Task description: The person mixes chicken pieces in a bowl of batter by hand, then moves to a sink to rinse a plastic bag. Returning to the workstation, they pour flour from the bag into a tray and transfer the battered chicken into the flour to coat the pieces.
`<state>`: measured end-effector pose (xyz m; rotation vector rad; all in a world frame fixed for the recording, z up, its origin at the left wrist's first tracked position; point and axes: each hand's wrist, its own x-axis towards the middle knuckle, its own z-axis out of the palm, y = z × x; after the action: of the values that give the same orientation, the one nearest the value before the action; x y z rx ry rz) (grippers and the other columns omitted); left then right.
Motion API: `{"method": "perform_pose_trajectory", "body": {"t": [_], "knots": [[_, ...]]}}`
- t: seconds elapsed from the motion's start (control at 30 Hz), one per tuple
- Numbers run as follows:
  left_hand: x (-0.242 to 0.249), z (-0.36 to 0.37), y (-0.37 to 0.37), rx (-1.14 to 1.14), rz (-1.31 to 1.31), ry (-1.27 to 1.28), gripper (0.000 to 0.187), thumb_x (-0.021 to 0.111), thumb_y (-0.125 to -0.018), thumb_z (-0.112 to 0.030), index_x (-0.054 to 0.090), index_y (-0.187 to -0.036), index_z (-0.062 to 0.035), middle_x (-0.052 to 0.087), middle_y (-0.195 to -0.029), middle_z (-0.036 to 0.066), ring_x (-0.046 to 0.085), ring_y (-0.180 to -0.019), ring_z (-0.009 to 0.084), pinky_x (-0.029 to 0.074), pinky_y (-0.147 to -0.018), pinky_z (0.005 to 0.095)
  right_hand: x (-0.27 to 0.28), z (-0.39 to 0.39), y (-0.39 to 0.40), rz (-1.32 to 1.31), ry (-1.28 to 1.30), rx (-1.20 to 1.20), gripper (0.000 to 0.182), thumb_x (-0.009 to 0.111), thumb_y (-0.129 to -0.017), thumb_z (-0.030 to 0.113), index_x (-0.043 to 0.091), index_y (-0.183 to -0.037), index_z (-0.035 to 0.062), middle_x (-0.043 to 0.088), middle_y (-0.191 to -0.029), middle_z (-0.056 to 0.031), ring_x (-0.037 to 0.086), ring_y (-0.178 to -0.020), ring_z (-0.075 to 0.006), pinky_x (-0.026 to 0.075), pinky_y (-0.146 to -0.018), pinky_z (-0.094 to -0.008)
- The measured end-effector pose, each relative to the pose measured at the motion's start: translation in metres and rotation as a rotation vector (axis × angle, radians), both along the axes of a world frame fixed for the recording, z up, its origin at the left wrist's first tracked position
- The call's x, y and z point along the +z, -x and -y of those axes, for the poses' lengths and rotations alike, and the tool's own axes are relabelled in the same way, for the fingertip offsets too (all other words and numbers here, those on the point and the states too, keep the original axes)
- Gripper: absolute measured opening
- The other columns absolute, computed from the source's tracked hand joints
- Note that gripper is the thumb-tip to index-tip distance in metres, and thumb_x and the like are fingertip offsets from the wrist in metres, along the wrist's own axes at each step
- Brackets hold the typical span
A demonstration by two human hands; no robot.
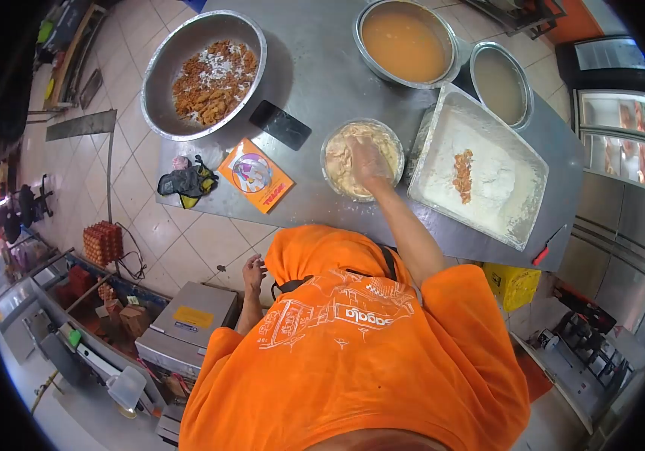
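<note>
My right hand [368, 161] is down in a round bowl [328, 180], touching a pale, lumpy, batter-like mixture [339, 156]. Its fingertips are sunk in the mixture, so what they grip, if anything, is hidden. Low beside my body, off the table, hangs my left hand [253, 273]. Its fingers are loosely bent and apart, with nothing in them. Right of the bowl stands a rectangular metal tub [426, 143] of white flour [487, 161], with a strip of brown crumbly bits [463, 176] on top.
A large metal basin [149, 83] at upper left holds brown pieces with white powder. A phone [280, 125], an orange box [255, 176] and a dark pouch [187, 180] lie nearby. Pots of orange liquid [405, 45] and cloudy liquid [499, 84] stand behind. A red-handled knife [542, 255] lies near the right edge.
</note>
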<state>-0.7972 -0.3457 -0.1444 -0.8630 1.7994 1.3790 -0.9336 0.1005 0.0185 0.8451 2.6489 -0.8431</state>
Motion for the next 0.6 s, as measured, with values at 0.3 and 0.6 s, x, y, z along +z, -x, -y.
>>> {"method": "perform_pose_trajectory", "body": {"t": [0.3,0.6], "knots": [[0.0,0.001,0.003,-0.039,-0.04,0.002,0.03,0.045,-0.091,-0.014,0.057,-0.118,-0.0094,0.063,-0.091,0.007,0.061,-0.07,0.0143,0.048,-0.059,0.0264,-0.028,-0.044,0.0,-0.049,-0.011,0.003,0.034,0.052,-0.075,0.0,0.057,-0.108,-0.0028,0.061,-0.099,-0.0295,0.058,-0.097,-0.0436,0.046,-0.084,-0.0469],[-0.001,-0.007,0.001,-0.054,-0.041,0.052,0.027,0.045,-0.093,-0.015,0.059,-0.116,-0.0102,0.063,-0.089,0.006,0.061,-0.068,0.0128,0.047,-0.057,0.0256,-0.012,-0.045,-0.008,0.136,0.1,0.128,0.048,0.062,-0.072,0.006,0.05,-0.117,-0.0066,0.058,-0.11,-0.0301,0.055,-0.108,-0.0408,0.043,-0.093,-0.0403]]}}
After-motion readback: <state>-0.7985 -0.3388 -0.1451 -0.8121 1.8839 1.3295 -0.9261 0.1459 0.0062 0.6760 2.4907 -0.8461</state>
